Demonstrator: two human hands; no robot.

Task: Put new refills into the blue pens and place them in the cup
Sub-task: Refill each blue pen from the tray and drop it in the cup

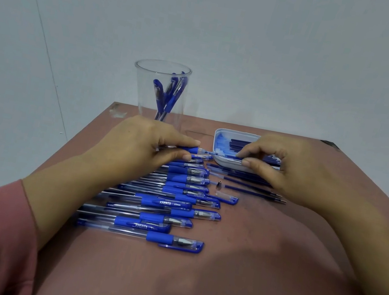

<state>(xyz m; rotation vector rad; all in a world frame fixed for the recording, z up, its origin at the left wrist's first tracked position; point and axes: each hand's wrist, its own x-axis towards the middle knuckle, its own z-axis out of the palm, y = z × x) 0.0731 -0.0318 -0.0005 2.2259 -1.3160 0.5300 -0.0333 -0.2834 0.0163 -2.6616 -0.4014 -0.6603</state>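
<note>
Just above the frame's centre, the left hand (147,146) grips a pen barrel (191,150) between thumb and fingers; the right hand (280,167) pinches a refill (228,156) lined up at its mouth. Off-axis pushing would likely bend the thin refill or make it slip. Finished pens (171,97) stand in the clear cup (139,91), upper centre. Reddish-brown table (272,263), scuffed; plain pale wall (282,46) behind
</note>
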